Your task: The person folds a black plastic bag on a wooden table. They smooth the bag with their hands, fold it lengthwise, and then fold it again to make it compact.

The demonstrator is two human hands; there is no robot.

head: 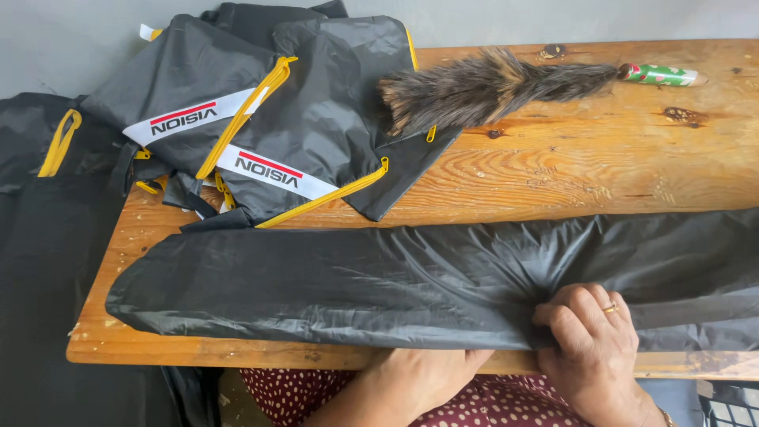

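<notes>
Black cloth (379,277), long and shiny, stretched flat along the near edge of the wooden table (569,158), rounded end toward the left corner, other end running off past the right edge of view. Wrinkled and bunched where the right hand (589,336) presses down on it, fingers curled and pinched on a gathered fold right at the near table edge; a ring on one finger. Left hand (423,368) tucked just below the near table edge, under the cloth's lower hem, fingers hidden, so cannot tell whether closed or apart. Dotted red garment (474,403) showing beneath both hands.

Bare wood beyond the cloth, toward the far right of the table: open room there. Narrow strip of bare wood at the left end of the cloth too.

Beyond the cloth on the far left, a heap of black bags (261,119) with yellow zip edging and white strips, partly hanging off the table's left and far sides, nearest corner just short of the cloth. Feather duster (482,87) lying beyond the cloth at the far side, bristles resting on the heap, green patterned handle (660,75) pointing right. More black fabric (39,261) hanging left of the table.
</notes>
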